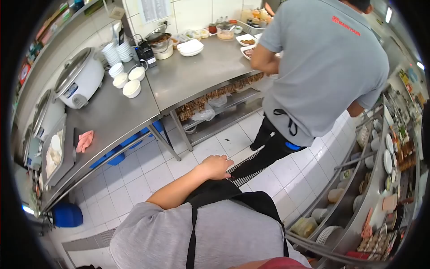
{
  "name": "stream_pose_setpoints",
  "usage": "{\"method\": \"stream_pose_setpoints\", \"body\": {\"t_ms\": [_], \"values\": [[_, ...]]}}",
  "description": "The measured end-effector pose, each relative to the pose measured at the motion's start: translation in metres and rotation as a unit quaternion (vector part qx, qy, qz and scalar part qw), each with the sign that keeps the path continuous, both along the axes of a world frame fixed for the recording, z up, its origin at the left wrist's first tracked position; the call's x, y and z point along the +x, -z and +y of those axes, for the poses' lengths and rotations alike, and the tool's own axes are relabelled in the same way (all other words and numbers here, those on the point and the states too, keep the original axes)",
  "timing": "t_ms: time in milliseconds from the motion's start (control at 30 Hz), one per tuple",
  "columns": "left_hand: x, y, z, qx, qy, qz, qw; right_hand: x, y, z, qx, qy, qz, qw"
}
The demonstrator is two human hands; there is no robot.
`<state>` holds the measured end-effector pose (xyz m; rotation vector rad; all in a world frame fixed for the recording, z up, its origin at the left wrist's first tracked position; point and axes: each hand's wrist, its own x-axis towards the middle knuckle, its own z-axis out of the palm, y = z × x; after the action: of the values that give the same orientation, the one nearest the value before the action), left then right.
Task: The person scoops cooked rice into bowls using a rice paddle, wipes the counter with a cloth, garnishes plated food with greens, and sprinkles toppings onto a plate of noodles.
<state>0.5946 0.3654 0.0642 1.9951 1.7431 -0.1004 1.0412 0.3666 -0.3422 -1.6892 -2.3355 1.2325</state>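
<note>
My left hand (216, 167) hangs in front of my body, above the tiled floor, near the top of my black apron (219, 190). Its fingers are curled in, and whatever they hold, if anything, is hidden. My right hand does not show. Ahead on the right, a person in a grey polo shirt (327, 67) stands with their back to me at the steel counter (197, 74). One forearm of that person reaches toward white plates of food (247, 40).
Two rice cookers (83, 74) stand on the left counter, by white bowls (131, 88), a pink cloth (84, 141) and a tray (62, 168). A blue barrel (67, 214) is on the floor at left. Shelves of dishes (330, 234) line the right side.
</note>
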Motion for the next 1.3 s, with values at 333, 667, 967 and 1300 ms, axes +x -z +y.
{"method": "stream_pose_setpoints", "body": {"t_ms": [333, 667, 967, 1300], "values": [[-0.059, 0.028, 0.066, 0.306, -0.223, -0.165, 0.911, -0.014, -0.078, 0.170, -0.177, 0.254, 0.024, 0.951], [-0.329, 0.011, 0.230, 0.204, -0.556, -0.538, 0.600, -0.099, 0.006, 0.208, -0.103, 0.072, -0.017, 0.992], [-0.480, 0.072, 0.373, 0.226, -0.617, -0.655, 0.373, -0.188, -0.154, 0.300, -0.057, 0.195, -0.050, 0.978], [-0.503, 0.100, 0.391, 0.276, -0.570, -0.688, 0.356, -0.379, -0.331, 0.583, 0.417, -0.023, 0.240, 0.876]]}}
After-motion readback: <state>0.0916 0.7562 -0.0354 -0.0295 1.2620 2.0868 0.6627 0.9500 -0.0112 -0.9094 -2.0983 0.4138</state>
